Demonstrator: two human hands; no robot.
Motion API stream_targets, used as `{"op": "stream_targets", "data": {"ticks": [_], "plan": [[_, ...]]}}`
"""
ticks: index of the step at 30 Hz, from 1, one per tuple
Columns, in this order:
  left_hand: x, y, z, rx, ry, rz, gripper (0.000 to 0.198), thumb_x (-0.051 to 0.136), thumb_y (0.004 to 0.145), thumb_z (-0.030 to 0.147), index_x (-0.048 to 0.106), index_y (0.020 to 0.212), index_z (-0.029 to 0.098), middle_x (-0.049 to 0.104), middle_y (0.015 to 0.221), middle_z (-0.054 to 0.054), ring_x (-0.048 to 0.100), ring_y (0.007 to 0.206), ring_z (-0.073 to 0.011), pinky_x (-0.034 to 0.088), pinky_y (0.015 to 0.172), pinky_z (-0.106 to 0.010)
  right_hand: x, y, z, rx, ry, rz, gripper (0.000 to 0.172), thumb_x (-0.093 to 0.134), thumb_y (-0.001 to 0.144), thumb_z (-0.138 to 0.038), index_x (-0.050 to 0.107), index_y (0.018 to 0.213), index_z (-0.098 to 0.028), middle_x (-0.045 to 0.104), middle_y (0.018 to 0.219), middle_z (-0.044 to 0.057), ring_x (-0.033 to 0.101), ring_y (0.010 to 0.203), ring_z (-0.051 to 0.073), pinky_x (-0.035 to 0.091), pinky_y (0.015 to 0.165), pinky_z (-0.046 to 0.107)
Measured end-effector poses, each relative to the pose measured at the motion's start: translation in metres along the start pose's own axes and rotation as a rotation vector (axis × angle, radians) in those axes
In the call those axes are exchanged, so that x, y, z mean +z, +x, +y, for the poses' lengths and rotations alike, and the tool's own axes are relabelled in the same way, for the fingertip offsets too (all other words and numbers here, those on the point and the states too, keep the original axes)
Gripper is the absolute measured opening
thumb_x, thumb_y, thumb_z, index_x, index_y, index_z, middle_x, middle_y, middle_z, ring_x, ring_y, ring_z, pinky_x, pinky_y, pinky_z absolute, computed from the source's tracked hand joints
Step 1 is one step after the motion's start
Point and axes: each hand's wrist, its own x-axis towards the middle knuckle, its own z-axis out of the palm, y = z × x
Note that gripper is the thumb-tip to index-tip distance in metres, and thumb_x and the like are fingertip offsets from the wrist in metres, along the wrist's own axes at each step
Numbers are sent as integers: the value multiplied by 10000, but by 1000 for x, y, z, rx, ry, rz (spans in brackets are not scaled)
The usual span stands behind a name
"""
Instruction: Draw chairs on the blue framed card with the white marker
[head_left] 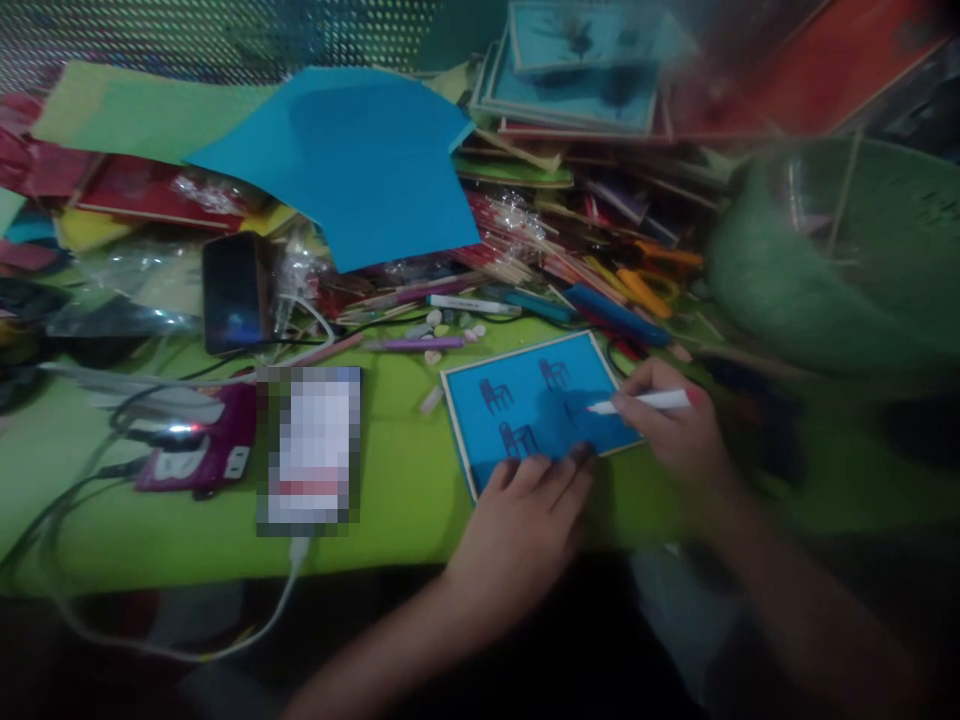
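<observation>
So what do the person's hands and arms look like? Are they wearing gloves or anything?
No gloves. The left hand and the right hand are both bare. So are the forearms, as far as the picture shows: no sleeves, no watch, no bracelet. No rings show either, but the picture is blurry, so something small could be missed.

- Bare green cloth (405, 450) between the phone (309, 450) and the blue card (525, 415) leaves open passage.
- Far: heaped pens (600, 285) block.
- Right: green basket (840, 260) crowds.
- Left: cables (150, 400) clutter.
</observation>
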Motion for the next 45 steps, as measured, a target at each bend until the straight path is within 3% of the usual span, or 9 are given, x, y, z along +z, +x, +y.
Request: {"op": "stream_targets", "data": {"ticks": [14,30,39,45], "plan": [[-1,1,0,-13,-71,24,482,584,1059,406,548,1491,197,600,1540,15,555,1170,-233,434,1022,-427,-4,0,-1,-15,64,-76,158,675,809,-254,577,686,-249,554,633,-30,492,606,163,369,587,321],[2,0,0,-8,-46,25,487,585,1051,348,529,1509,196,555,1582,28,547,1152,-257,436,989,-438,0,0,1,-59,156,-53,148,649,768,-188,570,649,-230,536,616,-41,489,596,135,335,561,291],[3,-1,1,-11,-57,47,503,561,1064,361,504,1536,196,538,1595,30,529,1107,-262,442,919,-433,-4,3,14,-60,366,157,115,701,788,-233,626,701,-237,541,610,-46,491,559,121,378,559,292],[2,0,1,-22,-58,23,521,602,1038,343,509,1533,211,539,1595,20,541,1115,-262,455,927,-438,0,3,7,24,516,217,101,721,752,-245,627,713,-239,541,582,-49,488,511,111,307,477,269]]}}
